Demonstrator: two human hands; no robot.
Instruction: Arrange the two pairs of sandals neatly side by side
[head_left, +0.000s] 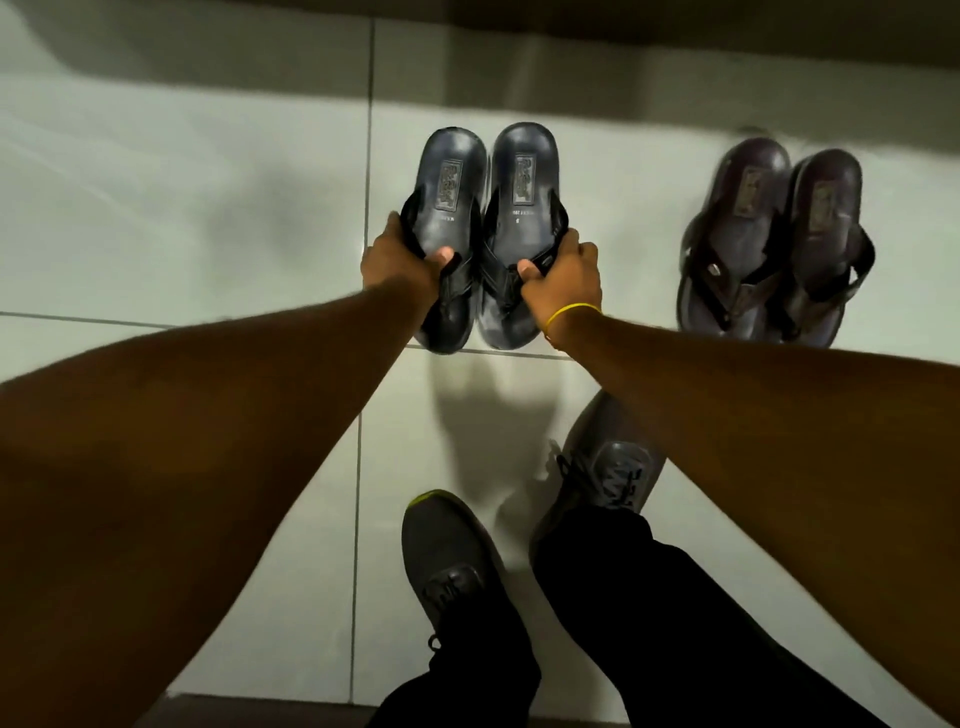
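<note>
Two hands, left (402, 262) and right (563, 278), fingers clamped on black sandals (485, 234) over white tiles (182, 208); brown pair (774, 244) near, rightward.

Dim, greenish cast; hard shadows on pale floor tiles (208, 197); soft motion blur throughout; wide-angle bending at edges.

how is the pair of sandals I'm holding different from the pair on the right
The held pair looks dark blue-grey; the right pair looks purplish brown. The left hand and right hand grip the held pair's straps; nothing touches the right pair. The held pair sits straight, the right pair angled. Both are strapped sandals, heels away.
</note>
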